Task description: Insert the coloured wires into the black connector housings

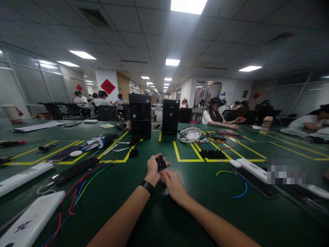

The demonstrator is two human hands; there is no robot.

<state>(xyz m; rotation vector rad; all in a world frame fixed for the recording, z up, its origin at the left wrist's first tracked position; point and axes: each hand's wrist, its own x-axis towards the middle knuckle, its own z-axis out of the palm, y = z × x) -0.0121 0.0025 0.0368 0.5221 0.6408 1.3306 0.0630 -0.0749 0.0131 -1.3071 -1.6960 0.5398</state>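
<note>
Green tabletop [203, 209]: spread beneath both forearms, with open room either side out to the loose cables.
Black block [161, 163]: held above the near part of the table, between two yellow-taped areas.
Left hand [153, 170]: palm up, fingers half curled around the block, gripping it.
Right hand [174, 185]: thumb and fingertips pinched together at the block's lower edge, on a thin reddish piece [162, 175] too small to name.
Black wristwatch [146, 186]: strapped around the left wrist.
Red and blue cables [82, 185]: looped left, well apart from the left forearm.
Blue cable [241, 195]: curved right, well apart from the right hand.
Computer towers [140, 118]: upright beyond the hands, a narrow gap between.
White slotted basket [190, 134]: just beside the right-hand tower.
</note>
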